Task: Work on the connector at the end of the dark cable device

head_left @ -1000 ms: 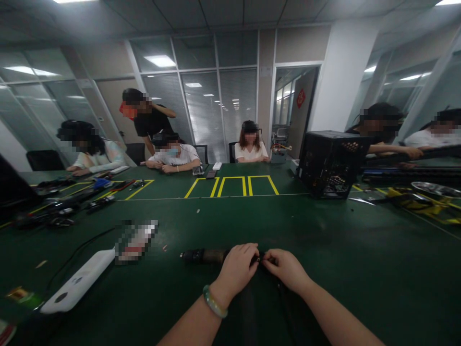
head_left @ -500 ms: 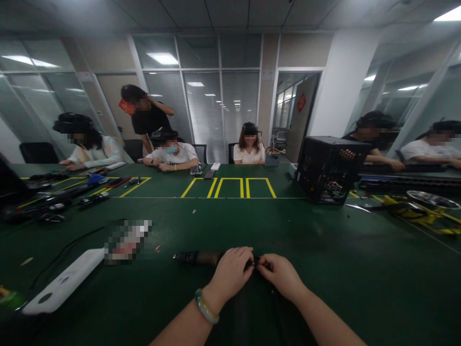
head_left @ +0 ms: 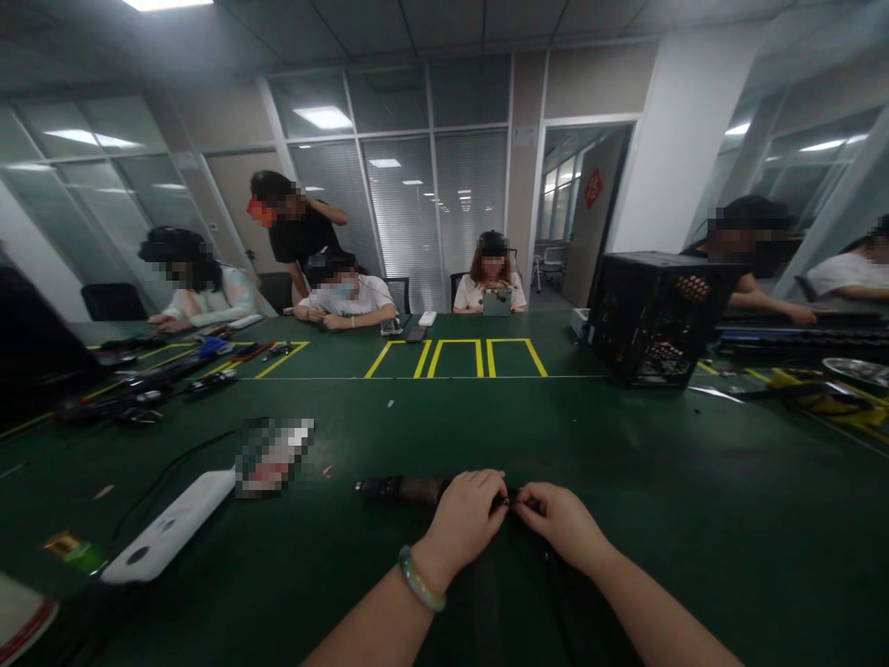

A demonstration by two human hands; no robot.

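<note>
A dark, tube-shaped tool with a black collar and a small metal tip lies crosswise on the green table, tip to the left. My left hand, with a jade-like bangle at the wrist, is wrapped over its right part. Close by, my right hand has its thumb and fingers pinched together at the tool's right end. A small dark piece with a tiny bright spot shows between the two hands, but its kind cannot be made out. My fingers cover most of that end.
A white power bank-like slab with a dark cable lies at left, beside a blurred-out packet. A black computer case stands at right. Tools lie far left; several people sit across the green table, one standing.
The view has swung left, so everything sits farther right. Both hands keep nearly the same grip on the tool. The person opposite now holds up a grey box-like object.
</note>
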